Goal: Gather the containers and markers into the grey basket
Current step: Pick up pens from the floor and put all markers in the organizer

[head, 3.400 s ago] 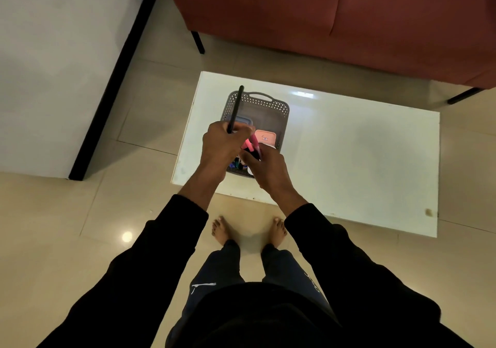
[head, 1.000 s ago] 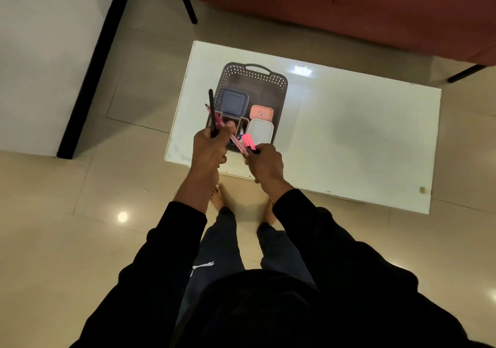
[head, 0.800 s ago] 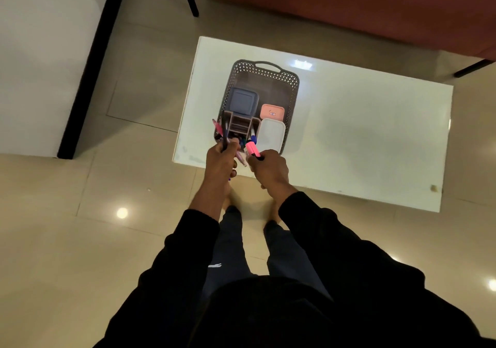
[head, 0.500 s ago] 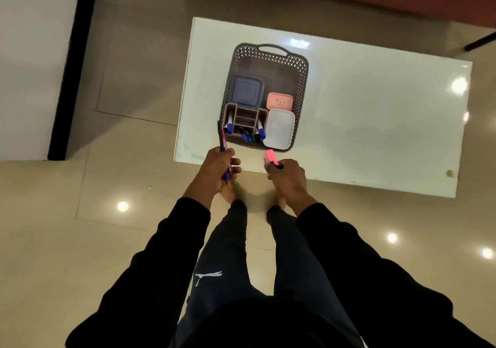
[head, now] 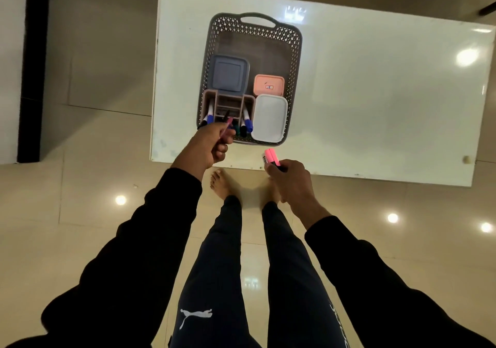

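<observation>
Markers are light, stiff and slick: my left hand [head: 212, 143] pinches thin ones at the basket's [head: 295, 60] near edge, my right hand [head: 290, 178] grips pink highlighters [head: 271, 157] mid-barrel, near the table edge.

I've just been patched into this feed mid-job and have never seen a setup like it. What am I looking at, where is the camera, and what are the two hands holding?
There is no machine here: a person works with bare hands, and the single camera sits on their head, looking down past their arms, legs and bare feet.

Below is a white table on a tiled floor. On it stands the grey basket with a handle at its far end. Inside lie a grey-blue lidded container, a small peach container, a white lidded container and a compartmented organiser with blue-capped markers standing in it.

The left hand grips a thin pink pen along with at least one dark one, over the basket's near edge. The right hand holds pink highlighters over the table's near edge, outside the basket.
</observation>
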